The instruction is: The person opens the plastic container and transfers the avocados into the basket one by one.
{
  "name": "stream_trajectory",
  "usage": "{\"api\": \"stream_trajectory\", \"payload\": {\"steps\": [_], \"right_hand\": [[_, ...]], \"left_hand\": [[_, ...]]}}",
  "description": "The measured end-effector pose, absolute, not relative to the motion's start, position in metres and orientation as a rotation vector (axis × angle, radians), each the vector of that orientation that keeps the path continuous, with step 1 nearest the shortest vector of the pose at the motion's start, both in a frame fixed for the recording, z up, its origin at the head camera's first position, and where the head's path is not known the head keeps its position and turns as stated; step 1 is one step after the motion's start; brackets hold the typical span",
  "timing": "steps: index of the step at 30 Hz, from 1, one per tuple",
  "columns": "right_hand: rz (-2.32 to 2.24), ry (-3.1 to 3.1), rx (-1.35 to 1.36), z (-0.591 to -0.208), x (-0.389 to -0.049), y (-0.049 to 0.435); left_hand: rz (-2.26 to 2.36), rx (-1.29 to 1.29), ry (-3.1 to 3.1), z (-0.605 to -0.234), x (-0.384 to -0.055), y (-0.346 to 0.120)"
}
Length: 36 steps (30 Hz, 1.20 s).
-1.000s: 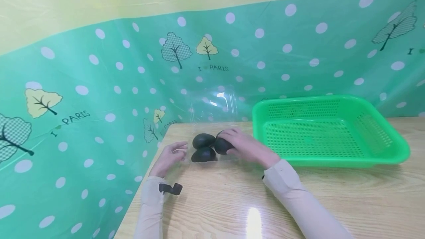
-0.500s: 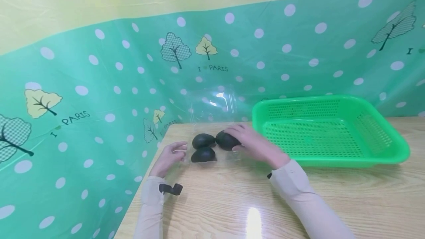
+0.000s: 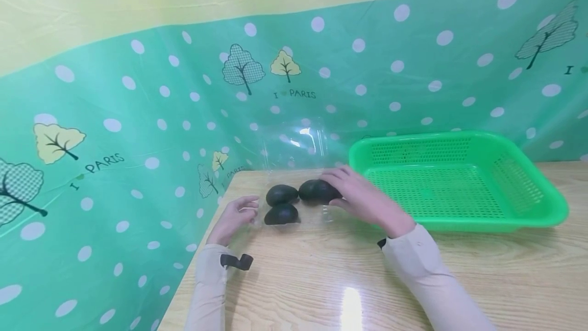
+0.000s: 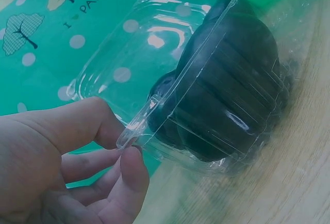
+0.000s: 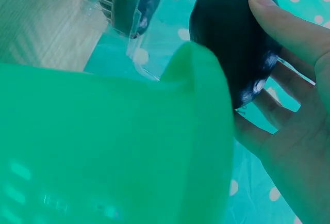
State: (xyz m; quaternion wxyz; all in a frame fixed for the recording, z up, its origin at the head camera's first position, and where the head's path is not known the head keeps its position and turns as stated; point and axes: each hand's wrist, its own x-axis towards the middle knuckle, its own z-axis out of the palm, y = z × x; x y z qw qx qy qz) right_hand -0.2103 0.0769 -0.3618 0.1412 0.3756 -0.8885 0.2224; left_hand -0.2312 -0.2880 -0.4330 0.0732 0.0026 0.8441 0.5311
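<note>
Several dark avocados [image 3: 282, 195] lie in a clear plastic clamshell box [image 4: 227, 115], its lid raised behind them. My left hand [image 3: 235, 220] pinches the edge of the box between thumb and fingers, plain in the left wrist view. One avocado [image 5: 232, 33] is in my right hand [image 3: 363, 198], with the thumb on one side and the fingers round the other. In the head view it hangs at the right side of the box, overlapping another dark avocado [image 3: 308, 189] there. The palm covers part of the held avocado.
A green perforated basket [image 3: 519, 221] stands on the wooden table [image 3: 294, 280], close to the right of the box. Its rim rises near my right hand in the right wrist view. A patterned green and yellow cloth [image 3: 184, 75] hangs behind and to the left.
My right hand has shifted right and slightly up with the avocado, toward the basket. Another avocado now shows where it was. The left hand and the box have stayed put.
</note>
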Motion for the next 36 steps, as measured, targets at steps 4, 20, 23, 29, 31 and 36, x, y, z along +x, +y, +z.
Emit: {"api": "stream_trajectory", "payload": {"steps": [4, 20, 23, 29, 31, 36], "right_hand": [[0.687, -2.587, 1.043, -0.36, -0.209, 0.083], [0.696, -2.583, 0.849, -0.359, -0.216, 0.11], [0.709, -2.599, 0.823, -0.359, -0.216, 0.115], [0.713, -2.623, 0.801, -0.359, -0.215, 0.123], [0.719, -2.629, 0.792, -0.358, -0.215, 0.127], [0.713, -2.64, 0.751, -0.355, -0.213, 0.136]], "left_hand": [[1.594, 0.006, 2.533, -0.433, -0.231, -0.288], [1.592, 0.006, 2.53, -0.431, -0.229, -0.288], [1.603, 0.015, 2.519, -0.431, -0.23, -0.288], [1.622, 0.014, 2.507, -0.431, -0.23, -0.288], [1.625, -0.001, 2.504, -0.431, -0.229, -0.287], [1.626, -0.016, 2.511, -0.433, -0.229, -0.287]]}}
